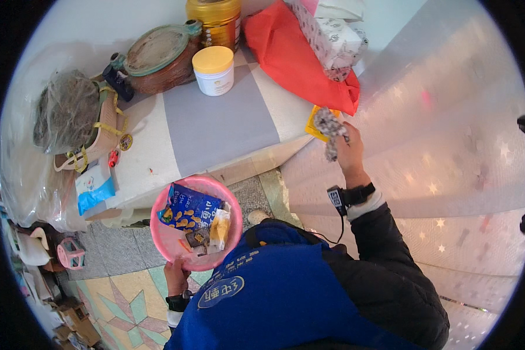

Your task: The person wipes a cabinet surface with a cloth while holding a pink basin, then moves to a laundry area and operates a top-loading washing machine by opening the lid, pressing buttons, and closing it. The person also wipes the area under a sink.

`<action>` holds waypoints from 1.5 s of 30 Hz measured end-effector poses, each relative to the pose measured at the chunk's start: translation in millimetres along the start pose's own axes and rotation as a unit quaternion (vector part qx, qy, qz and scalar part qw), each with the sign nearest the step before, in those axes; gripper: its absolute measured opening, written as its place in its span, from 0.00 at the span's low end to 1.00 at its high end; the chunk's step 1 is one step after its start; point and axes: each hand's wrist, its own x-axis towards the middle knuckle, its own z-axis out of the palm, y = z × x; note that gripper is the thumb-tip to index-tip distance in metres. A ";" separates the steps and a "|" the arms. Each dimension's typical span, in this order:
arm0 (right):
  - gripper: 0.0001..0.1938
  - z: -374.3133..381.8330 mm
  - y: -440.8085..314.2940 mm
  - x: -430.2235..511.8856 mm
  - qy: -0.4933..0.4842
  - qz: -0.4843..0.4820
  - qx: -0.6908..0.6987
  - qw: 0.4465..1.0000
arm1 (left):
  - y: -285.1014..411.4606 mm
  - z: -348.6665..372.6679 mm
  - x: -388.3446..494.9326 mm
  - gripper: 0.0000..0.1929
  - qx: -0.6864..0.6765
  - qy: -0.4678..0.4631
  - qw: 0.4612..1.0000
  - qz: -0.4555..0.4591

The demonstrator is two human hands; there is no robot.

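Observation:
My left hand (176, 277) grips the near rim of a pink plastic basin (156, 227), which is held beside the table's front edge. Inside the basin lie a blue snack packet (190, 208), a crumpled white and yellow wrapper (220, 229) and other small wrappers. My right hand (351, 148) is closed on a fluffy grey-and-white item (328, 122) over the table's right corner. A yellow packet (313, 124) is right behind that item; whether my fingers touch the packet cannot be told. A red fabric bag (284, 57) lies just beyond it.
On the table (221, 127) stand a white jar with a yellow lid (214, 76), a brown clay pot (157, 65), a gold tub (221, 26), a plastic basket (107, 142) and a blue-and-white packet (95, 192). A translucent star-patterned curtain (420, 175) hangs at right. A pink stool (71, 253) is on the floor.

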 end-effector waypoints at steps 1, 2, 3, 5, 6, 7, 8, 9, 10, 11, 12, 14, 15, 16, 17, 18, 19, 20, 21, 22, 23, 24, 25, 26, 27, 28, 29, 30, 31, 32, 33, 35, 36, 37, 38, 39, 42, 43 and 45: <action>0.16 2.9 6.7 1.8 -0.023 0.026 0.031 0.999 | -4.7 -3.1 1.8 0.08 0.042 -0.014 0.999 0.027; 0.16 9.8 9.1 2.7 -0.048 0.059 0.061 0.995 | -7.8 -5.6 2.9 0.07 0.071 -0.017 0.997 0.021; 0.16 17.1 7.6 2.2 -0.047 0.017 0.045 0.998 | -9.9 -5.9 2.8 0.07 0.087 -0.011 0.996 0.035; 0.17 33.0 -6.1 0.7 -0.044 -0.048 0.011 0.998 | -8.9 -4.0 -0.3 0.07 0.105 0.008 0.991 0.077; 0.17 41.8 -17.0 -0.2 -0.063 -0.079 0.024 0.995 | -5.7 -2.2 -2.4 0.07 0.108 0.011 0.989 0.097; 0.17 49.9 -28.7 -0.8 -0.081 -0.103 0.033 0.991 | -2.1 1.0 -5.3 0.07 0.112 0.015 0.987 0.116; 0.18 56.7 -40.4 -1.4 -0.115 -0.091 0.075 0.986 | 2.7 3.3 -7.8 0.07 0.115 0.009 0.985 0.125; 0.18 62.7 -51.2 0.0 -0.155 -0.077 0.113 0.978 | 7.8 5.3 -9.0 0.07 0.091 0.012 0.991 0.098; 0.19 65.7 -59.9 1.7 -0.196 -0.087 0.160 0.963 | 12.2 6.8 -10.8 0.07 0.066 0.016 0.995 0.072; 0.19 66.7 -66.7 2.4 -0.238 -0.062 0.184 0.952 | 15.7 7.2 -11.3 0.07 0.012 0.030 0.999 0.008; 0.19 65.7 -71.4 2.1 -0.283 -0.056 0.214 0.933 | 17.2 7.4 -12.7 0.07 -0.043 0.042 0.996 -0.059; 0.20 55.8 -71.9 2.0 -0.241 -0.144 0.257 0.925 | 16.0 6.9 -13.9 0.07 -0.007 0.042 0.998 -0.039; 0.20 47.1 -68.0 0.5 -0.221 -0.009 0.311 0.924 | 13.7 6.4 -14.4 0.07 0.083 0.030 0.995 0.050; 0.21 35.7 -61.2 -0.1 -0.221 0.108 0.357 0.901 | 11.0 6.2 -14.6 0.06 0.092 0.026 0.993 0.072; 0.20 25.9 -52.5 3.2 -0.100 0.049 0.262 0.958 | 8.5 6.2 -15.2 0.06 0.101 0.022 0.990 0.095; 0.20 16.7 -41.9 9.0 0.005 -0.016 0.165 0.986 | 7.0 6.6 -14.8 0.06 0.030 0.025 0.998 0.052; 0.20 6.3 -29.7 16.0 0.031 -0.041 0.073 0.996 | 6.7 7.3 -14.6 0.06 -0.005 0.024 0.999 0.024; 0.19 -1.3 -17.0 22.8 0.068 -0.081 -0.024 0.994 | 7.2 8.9 -14.4 0.06 -0.041 0.024 0.999 -0.005; 0.18 -1.4 -5.2 30.3 0.050 -0.083 -0.097 0.991 | 9.7 10.0 -13.8 0.06 -0.040 0.018 0.999 -0.019; 0.17 3.4 4.9 37.7 0.043 -0.100 -0.174 0.979 | 13.1 11.9 -13.4 0.07 -0.014 0.027 0.999 -0.036; 0.17 10.9 13.5 45.5 0.030 -0.104 -0.259 0.960 | 17.3 13.8 -12.8 0.07 -0.070 0.025 0.995 -0.064; 0.21 20.5 19.5 51.9 0.016 -0.102 -0.251 0.962 | 21.0 16.2 -14.0 0.07 -0.101 0.039 0.989 -0.097; 0.21 28.9 23.1 55.7 0.032 -0.147 -0.246 0.958 | 24.8 18.0 -15.3 0.07 -0.143 0.040 0.982 -0.114; 0.20 37.1 23.6 58.7 0.025 -0.162 -0.259 0.952 | 28.5 20.4 -15.9 0.07 -0.134 0.043 0.982 -0.127; 0.20 46.0 20.8 57.8 0.017 -0.177 -0.274 0.945 | 31.0 24.4 -16.4 0.07 -0.135 0.032 0.982 -0.126; 0.19 51.3 16.4 50.6 -0.006 -0.179 -0.226 0.957 | 34.0 25.7 -18.2 0.08 -0.124 0.016 0.982 -0.141; 0.18 54.8 9.8 41.5 -0.026 -0.180 -0.181 0.967 | 36.2 28.4 -19.1 0.08 -0.121 0.021 0.983 -0.137; 0.18 58.3 1.4 33.8 -0.016 -0.190 -0.127 0.973 | 38.3 33.1 -17.6 0.08 -0.114 0.022 0.983 -0.142; 0.18 60.8 -7.5 23.3 -0.067 -0.188 -0.088 0.976 | 40.1 37.1 -16.1 0.09 -0.100 0.035 0.982 -0.156; 0.18 64.2 -17.7 10.3 -0.092 -0.194 -0.038 0.976 | 41.0 42.3 -15.8 0.06 -0.109 0.022 0.983 -0.146; 0.19 62.5 -25.1 4.1 -0.125 -0.215 0.013 0.969 | 42.3 46.3 -15.0 0.04 -0.107 0.022 0.984 -0.143; 0.19 52.5 -32.3 7.5 -0.100 -0.192 0.018 0.976 | 44.9 51.6 -12.3 0.06 -0.113 0.010 0.987 -0.116; 0.19 45.2 -32.1 12.6 -0.114 -0.183 0.008 0.976 | 45.4 52.0 -11.6 0.07 -0.133 -0.001 0.984 -0.119; 0.18 36.5 -27.8 22.5 -0.071 -0.162 -0.017 0.984 | 44.5 51.5 -10.5 0.05 -0.108 0.009 0.984 -0.145; 0.18 26.6 -22.7 37.9 -0.048 -0.134 -0.054 0.988 | 43.5 48.9 -9.9 0.05 -0.101 -0.009 0.984 -0.145; 0.18 24.8 -18.4 46.7 -0.016 -0.063 -0.102 0.993 | 40.9 45.3 -9.0 0.08 -0.086 -0.020 0.984 -0.153; 0.22 42.0 -10.5 45.1 -0.070 -0.118 -0.143 0.980 | 27.6 37.9 -3.3 0.08 0.034 -0.064 0.996 -0.047; 0.21 52.2 -11.1 35.5 -0.055 -0.148 -0.110 0.981 | 22.7 36.9 -1.4 0.08 0.002 -0.076 0.997 -0.024; 0.21 73.7 -15.9 -3.1 -0.047 -0.199 -0.043 0.978 | 13.0 37.8 4.0 0.08 0.020 -0.068 0.997 -0.004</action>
